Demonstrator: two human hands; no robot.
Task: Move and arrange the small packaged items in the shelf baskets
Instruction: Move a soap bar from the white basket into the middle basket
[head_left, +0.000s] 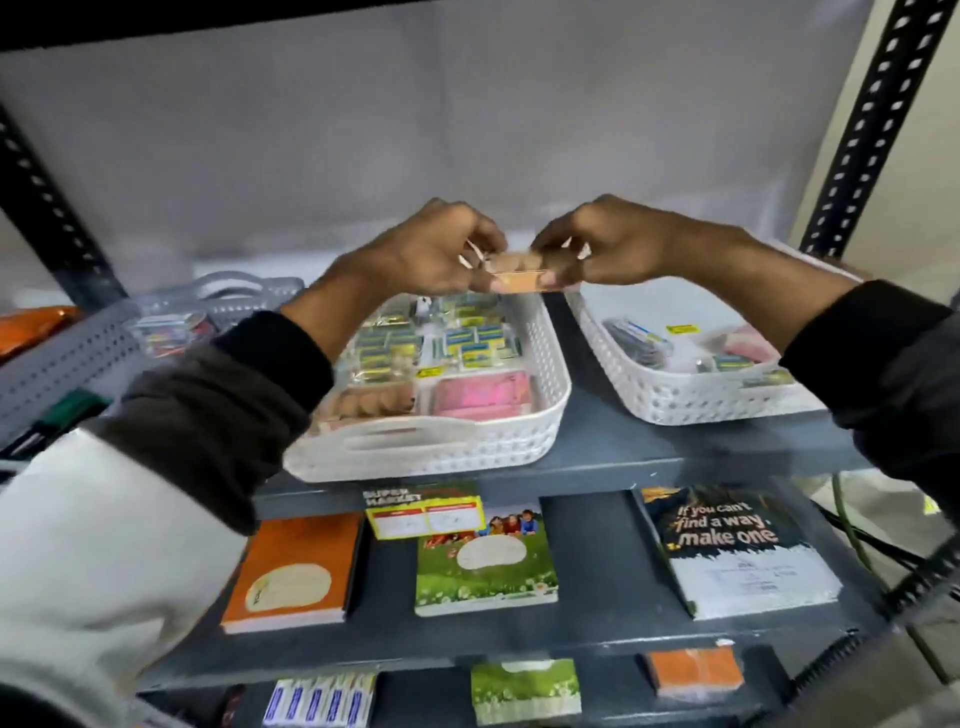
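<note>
Both hands meet above the back of the middle white basket (553, 415). My left hand (421, 249) and my right hand (602, 244) each pinch one end of a small tan packaged item (519, 275), held level between them. The basket below holds several blue-and-yellow packets (467, 343), a pink pack (483, 395) and a tan pack (369, 402). A second white basket (675, 400) to the right holds a few packets (639, 338).
A grey perforated basket (67, 353) with colourful items stands at the left. Black slotted uprights (872, 124) frame the shelf. Notebooks (488, 561) lie on the shelf below, with a price label (423, 514) on the shelf edge.
</note>
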